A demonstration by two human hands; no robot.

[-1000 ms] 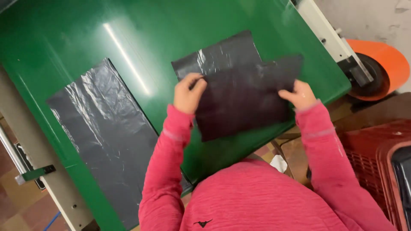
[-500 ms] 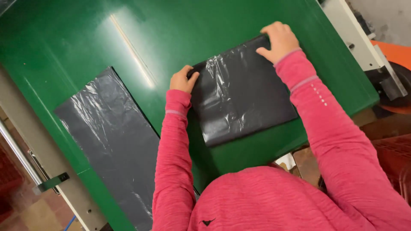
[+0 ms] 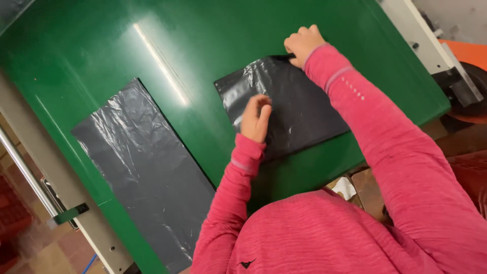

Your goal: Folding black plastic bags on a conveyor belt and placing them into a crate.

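A folded black plastic bag (image 3: pixel 304 109) lies on the green table (image 3: pixel 152 45), near its front edge. My right hand (image 3: pixel 303 43) reaches across it and pinches the bag's far corner with closed fingers. With its fingers loosely curled, my left hand (image 3: pixel 256 119) rests on the bag's near left part and grips nothing. Both arms are in pink sleeves.
A second black plastic bag (image 3: pixel 147 170) lies spread flat on the left part of the table. A grey metal frame (image 3: pixel 56 187) runs along the table's left edge. An orange and black machine part (image 3: pixel 464 76) stands past the right edge.
My left hand has moved from the bag's left edge onto its surface. My right hand stays at the far corner, now closed on it. The bag lies folded smaller than a second ago.
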